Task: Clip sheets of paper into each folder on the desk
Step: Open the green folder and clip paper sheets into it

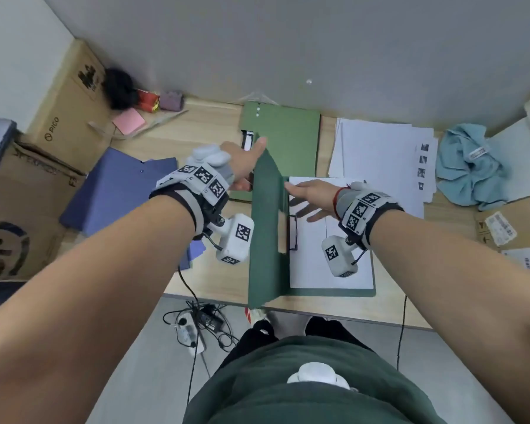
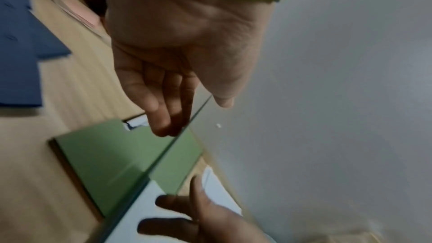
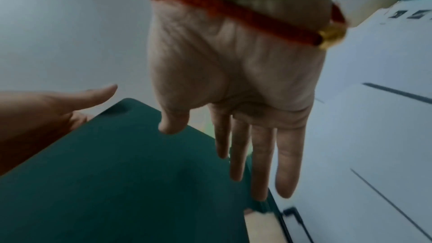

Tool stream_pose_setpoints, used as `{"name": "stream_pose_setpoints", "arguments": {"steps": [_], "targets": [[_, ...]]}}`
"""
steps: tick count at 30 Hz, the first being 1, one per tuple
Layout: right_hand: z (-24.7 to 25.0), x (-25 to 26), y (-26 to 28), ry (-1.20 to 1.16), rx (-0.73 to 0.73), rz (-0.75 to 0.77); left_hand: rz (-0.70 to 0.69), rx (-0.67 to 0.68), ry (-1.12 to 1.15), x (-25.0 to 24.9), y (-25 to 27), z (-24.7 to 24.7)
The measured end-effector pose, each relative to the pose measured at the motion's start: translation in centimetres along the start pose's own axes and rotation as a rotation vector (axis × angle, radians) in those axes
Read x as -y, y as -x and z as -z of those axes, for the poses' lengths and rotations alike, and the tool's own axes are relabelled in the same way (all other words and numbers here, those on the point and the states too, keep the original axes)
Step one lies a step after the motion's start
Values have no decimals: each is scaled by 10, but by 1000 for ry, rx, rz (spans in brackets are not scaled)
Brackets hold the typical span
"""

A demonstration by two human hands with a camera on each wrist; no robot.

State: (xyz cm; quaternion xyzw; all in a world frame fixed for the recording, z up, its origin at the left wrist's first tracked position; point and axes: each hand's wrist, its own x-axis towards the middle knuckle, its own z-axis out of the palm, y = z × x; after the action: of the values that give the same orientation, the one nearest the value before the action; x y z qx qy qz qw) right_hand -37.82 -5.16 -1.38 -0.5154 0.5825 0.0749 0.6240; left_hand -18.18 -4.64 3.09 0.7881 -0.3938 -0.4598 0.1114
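Note:
A dark green folder [image 1: 266, 234] lies open at the desk's front edge, its left cover [image 3: 117, 173] standing nearly upright. My left hand [image 1: 251, 166] is at the cover's top corner with straight fingers behind it and the thumb stretched above the edge. A white sheet [image 1: 318, 264] lies inside under a black clip [image 1: 292, 232]. Over that sheet my right hand [image 1: 303, 200] is flat, fingers straight [image 3: 261, 163], beside the spine. A light green folder [image 1: 288, 139] lies shut behind, and blue folders [image 1: 117, 191] lie to the left.
A loose stack of white paper [image 1: 380, 154] lies at the right rear, next to a crumpled teal cloth [image 1: 468, 166]. Cardboard boxes [image 1: 58, 117] line the left side. A pink note [image 1: 129, 120] and small items sit at the back left. Cables lie on the floor below.

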Motion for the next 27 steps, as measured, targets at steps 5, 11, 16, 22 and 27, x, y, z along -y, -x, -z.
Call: {"name": "stream_pose_setpoints", "arguments": {"steps": [5,11,16,22,27], "targets": [[42,-6,32,-265,-54,56,-115,175,20,-43,12,-41],[87,-60,34,-279,-222,-67,8,296,-72,-43,-8,-90],[102,-123,1,-240,-307,-193,135,276,-114,-7,-31,-116],[100,-189,-64,-74,-293,-356,212,225,-191,24,-39,-141],[93,-175,-60,-59,-329,-362,248,267,-294,25,-39,-154]]}}
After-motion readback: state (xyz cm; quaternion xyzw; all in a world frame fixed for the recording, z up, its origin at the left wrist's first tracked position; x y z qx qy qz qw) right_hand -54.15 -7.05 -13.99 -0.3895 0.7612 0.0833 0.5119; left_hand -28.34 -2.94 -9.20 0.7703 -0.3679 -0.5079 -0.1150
